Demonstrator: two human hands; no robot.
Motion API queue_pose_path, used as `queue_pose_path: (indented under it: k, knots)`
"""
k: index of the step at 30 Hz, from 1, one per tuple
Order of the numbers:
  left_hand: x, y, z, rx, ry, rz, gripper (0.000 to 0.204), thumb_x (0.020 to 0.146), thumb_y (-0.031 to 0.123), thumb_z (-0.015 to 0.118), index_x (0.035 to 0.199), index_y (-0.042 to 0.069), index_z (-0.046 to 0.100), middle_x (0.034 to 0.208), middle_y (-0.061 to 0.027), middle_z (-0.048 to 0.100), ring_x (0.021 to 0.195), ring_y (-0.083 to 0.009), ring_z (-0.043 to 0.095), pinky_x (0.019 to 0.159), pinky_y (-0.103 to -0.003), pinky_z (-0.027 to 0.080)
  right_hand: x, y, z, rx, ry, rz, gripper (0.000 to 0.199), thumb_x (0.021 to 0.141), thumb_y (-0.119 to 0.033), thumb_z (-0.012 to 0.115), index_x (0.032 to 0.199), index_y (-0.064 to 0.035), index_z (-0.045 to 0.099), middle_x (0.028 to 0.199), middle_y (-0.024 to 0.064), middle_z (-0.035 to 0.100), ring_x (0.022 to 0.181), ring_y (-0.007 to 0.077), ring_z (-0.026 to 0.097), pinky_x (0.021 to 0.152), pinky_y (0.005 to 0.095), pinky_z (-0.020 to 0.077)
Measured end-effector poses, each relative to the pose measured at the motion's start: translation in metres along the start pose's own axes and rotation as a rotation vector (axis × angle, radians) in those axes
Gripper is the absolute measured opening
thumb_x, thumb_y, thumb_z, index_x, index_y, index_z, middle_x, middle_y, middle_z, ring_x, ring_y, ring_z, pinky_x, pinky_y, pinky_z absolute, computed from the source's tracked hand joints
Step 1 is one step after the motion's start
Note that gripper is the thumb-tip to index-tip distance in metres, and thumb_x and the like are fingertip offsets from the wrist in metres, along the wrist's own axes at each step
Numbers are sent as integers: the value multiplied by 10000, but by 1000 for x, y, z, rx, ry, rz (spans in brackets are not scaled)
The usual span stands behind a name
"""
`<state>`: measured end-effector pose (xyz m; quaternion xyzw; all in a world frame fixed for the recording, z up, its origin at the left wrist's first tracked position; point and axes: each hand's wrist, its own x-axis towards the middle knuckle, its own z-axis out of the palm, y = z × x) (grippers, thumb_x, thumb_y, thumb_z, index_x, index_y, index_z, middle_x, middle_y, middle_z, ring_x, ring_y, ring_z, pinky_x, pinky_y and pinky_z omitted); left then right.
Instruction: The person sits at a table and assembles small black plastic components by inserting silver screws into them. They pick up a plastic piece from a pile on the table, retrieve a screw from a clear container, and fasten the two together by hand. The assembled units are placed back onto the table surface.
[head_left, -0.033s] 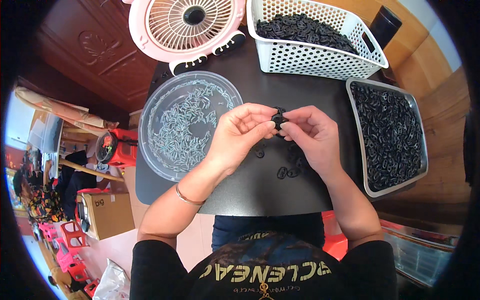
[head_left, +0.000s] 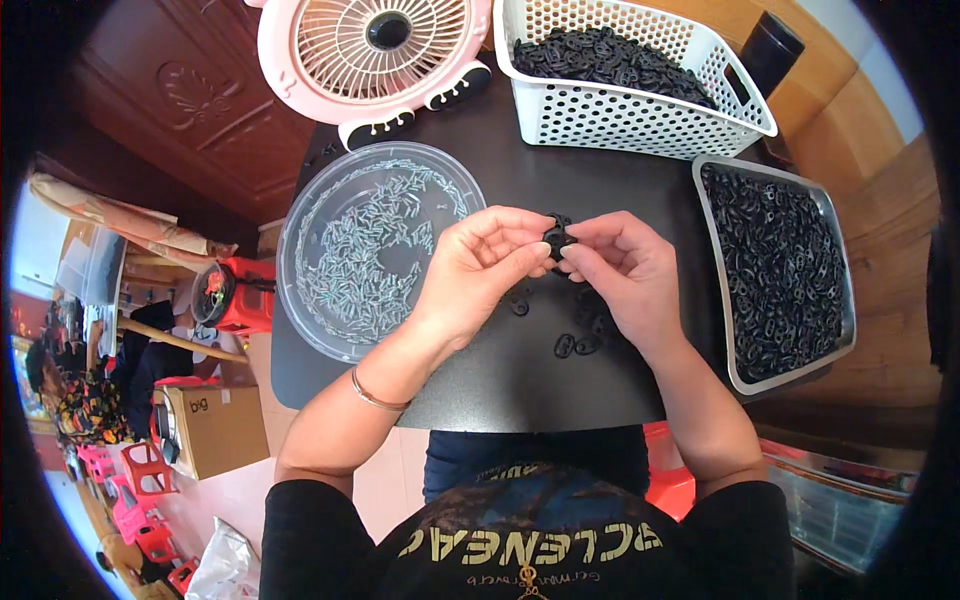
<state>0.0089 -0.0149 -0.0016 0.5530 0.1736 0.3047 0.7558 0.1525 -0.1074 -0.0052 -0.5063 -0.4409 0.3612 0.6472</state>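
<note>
Above the table, my left hand [head_left: 480, 262] and my right hand [head_left: 628, 270] meet fingertip to fingertip. Both pinch a small black ring-shaped plastic part [head_left: 556, 240] between thumb and forefinger. Fingers cover much of it, so I cannot tell whether it is one piece or two joined. Below the hands, several loose black oval parts [head_left: 565, 346] lie on the table. Left of my left hand stands a round clear tub [head_left: 290, 290] of short silvery pins [head_left: 350, 265]. To the right of my right hand is a metal tray [head_left: 735, 370] filled with similar black parts [head_left: 775, 270].
A white perforated basket [head_left: 640, 130] of black parts stands at the back of the dark table [head_left: 520, 390], beside a pink fan [head_left: 300, 90]. A black cylinder [head_left: 770, 50] is behind the basket. Off to the left are a cardboard box [head_left: 225, 430] and red stools [head_left: 150, 470].
</note>
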Motion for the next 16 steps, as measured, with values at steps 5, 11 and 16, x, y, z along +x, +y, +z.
queue_pose_path:
  k: [5, 11, 16]
  knots:
    - [0, -1, -1, 6, -7, 0, 194, 806, -4, 568, 1000, -2, 566, 857, -42, 619, 762, -80, 583, 683, -202, 470, 0, -3, 1, 13, -9, 24, 129, 798, -8, 589, 921, 17, 564, 838, 89, 621, 728, 108, 607, 641, 210, 499]
    - [-1, 0, -1, 30, -15, -9, 200, 805, -4, 570, 1006, -1, 574, 860, -42, 622, 757, -71, 577, 677, -195, 466, 1, -5, -1, 56, -30, 66, 115, 801, -16, 590, 906, 23, 562, 827, 94, 621, 716, 109, 604, 626, 208, 492]
    - [-1, -2, -2, 66, -11, -15, 210, 807, 1, 571, 1017, -1, 575, 867, -45, 624, 758, -69, 577, 676, -193, 465, 1, -5, -1, 54, -40, 92, 113, 801, -21, 593, 900, 22, 561, 829, 97, 620, 721, 110, 602, 625, 207, 490]
